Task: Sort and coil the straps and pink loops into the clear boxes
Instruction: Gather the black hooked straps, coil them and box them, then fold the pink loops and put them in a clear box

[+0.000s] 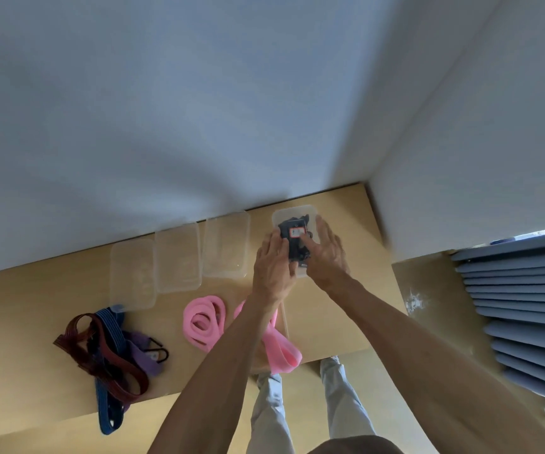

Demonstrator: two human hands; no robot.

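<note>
Fingers (277, 244) of the left hand (272, 267) lie fairly straight and close together against the left side of a coiled black strap (292, 239), while the right hand (325, 253) has its fingers spread over the strap's right side, one fingertip touching a label (297, 231). That label is white with a red border; its writing is too small to read. The strap sits inside the rightmost clear box (294, 213), whose long axis runs away from the person toward the wall (166, 109). Three more clear boxes (179, 257) stand in a row to its left, aligned the same way. On the light wooden counter (35, 322), pink loops (204, 317) lie coiled near the front edge, and a tangle of maroon, blue and purple straps (110, 352) sprawls at the left, a blue end hanging over the edge. Stacked blue panels (520, 290) sit at the right.
</note>
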